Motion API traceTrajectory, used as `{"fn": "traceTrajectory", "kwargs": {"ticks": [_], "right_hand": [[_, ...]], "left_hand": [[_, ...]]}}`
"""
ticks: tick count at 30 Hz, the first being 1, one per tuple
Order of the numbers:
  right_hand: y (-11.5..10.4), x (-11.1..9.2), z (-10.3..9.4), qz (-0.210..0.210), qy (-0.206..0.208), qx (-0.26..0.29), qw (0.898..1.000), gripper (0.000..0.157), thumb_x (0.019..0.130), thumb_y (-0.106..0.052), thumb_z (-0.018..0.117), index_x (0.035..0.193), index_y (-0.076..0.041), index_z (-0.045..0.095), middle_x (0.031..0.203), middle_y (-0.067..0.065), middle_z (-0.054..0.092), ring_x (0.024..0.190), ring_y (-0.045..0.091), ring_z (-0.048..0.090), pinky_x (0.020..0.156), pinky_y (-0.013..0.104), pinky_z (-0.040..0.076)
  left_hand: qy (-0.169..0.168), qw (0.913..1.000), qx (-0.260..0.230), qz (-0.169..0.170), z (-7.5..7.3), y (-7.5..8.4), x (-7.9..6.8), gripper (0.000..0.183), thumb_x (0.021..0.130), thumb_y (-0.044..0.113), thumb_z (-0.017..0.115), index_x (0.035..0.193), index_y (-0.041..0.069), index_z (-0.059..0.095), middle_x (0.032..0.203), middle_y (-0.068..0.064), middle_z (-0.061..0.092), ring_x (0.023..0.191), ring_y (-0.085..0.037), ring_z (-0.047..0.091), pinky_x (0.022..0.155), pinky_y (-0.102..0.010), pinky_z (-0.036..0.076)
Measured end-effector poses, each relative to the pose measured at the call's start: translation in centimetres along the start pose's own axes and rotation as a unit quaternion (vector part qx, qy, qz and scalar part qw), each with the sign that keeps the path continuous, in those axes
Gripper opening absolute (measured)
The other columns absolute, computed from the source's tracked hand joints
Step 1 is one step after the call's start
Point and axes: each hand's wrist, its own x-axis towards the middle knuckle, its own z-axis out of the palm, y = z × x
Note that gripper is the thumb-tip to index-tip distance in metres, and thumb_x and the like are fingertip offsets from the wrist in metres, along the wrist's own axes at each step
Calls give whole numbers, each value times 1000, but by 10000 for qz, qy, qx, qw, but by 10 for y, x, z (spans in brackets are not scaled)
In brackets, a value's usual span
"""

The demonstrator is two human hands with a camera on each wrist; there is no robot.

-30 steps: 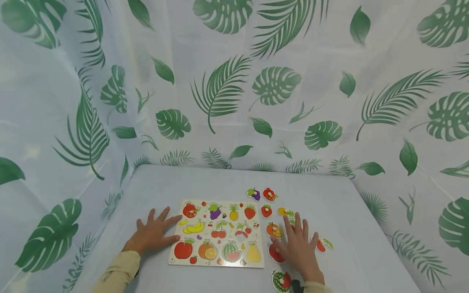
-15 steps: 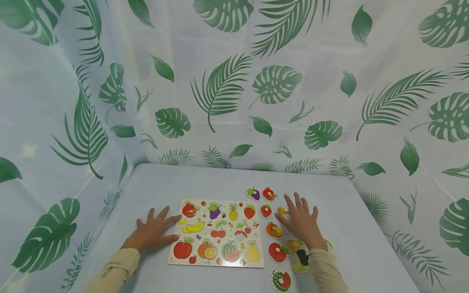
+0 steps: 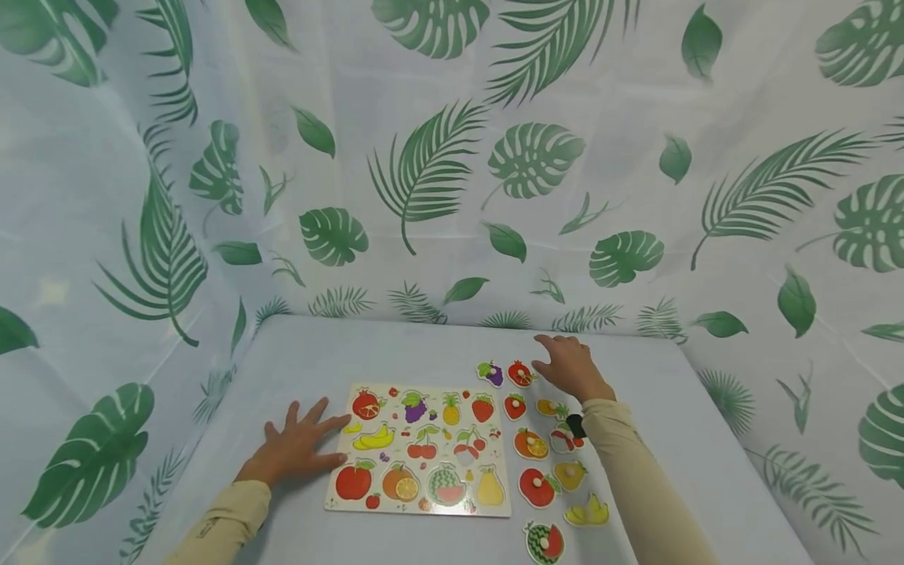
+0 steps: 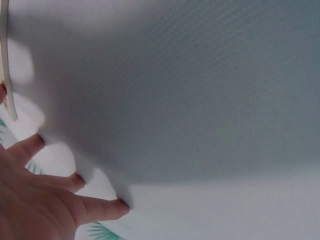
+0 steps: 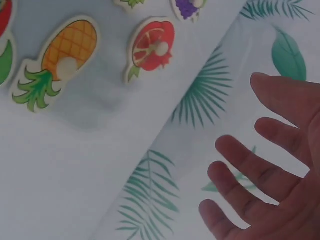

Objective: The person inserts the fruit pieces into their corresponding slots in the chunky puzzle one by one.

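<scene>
Board (image 3: 441,457): lies flat on the surface (image 3: 395,345), left of the middle and well away from the back edge. It has fruit pictures (image 3: 373,438) all over it.
Left hand (image 3: 297,446): wide, with my fingers spread, holding nothing. My thumb and pointing finger reach the board's left edge, and my other fingertips rest on the surface.
Right hand (image 3: 570,365): loose and wide, with my fingers apart, holding nothing. It is over the surface, right of the middle, near the back edge. I cannot tell how high.
Pomegranate (image 3: 519,374): the piece nearest my right hand, toward the back edge, not in my fingers.
Grapes (image 3: 490,373): just beside the pomegranate, on the side toward the surface's left edge.
Strawberry (image 3: 515,406) and pineapple (image 3: 547,407): the next pair, farther from the back edge.
Orange (image 3: 531,444) and red-and-white piece (image 3: 563,436): the pair after that, near the board's right edge.
Apple (image 3: 537,488) and pear (image 3: 569,475): side by side, closer to me.
Watermelon (image 3: 544,543) and bananas (image 3: 588,512): farthest from the back edge.
Knobs (image 5: 162,48): round and pale, on the pomegranate and the pineapple.
Wall (image 3: 452,86): white with green leaves, along the surface's back edge.
Sleeves (image 3: 639,479): tan.
</scene>
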Motion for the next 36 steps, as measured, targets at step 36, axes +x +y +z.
{"fn": "traceTrajectory", "kwargs": {"ticks": [36], "right_hand": [[6,49,84,777,-899,335,9924,10,95,-2,70,104,2,72,95,17,71,93,41,61,92,66,47]], "left_hand": [[62,9999,-97,-29,3,-7,5,75,89,57,80,155,25,59,171,-23,30,150,-70,11,102,-95,11]]}}
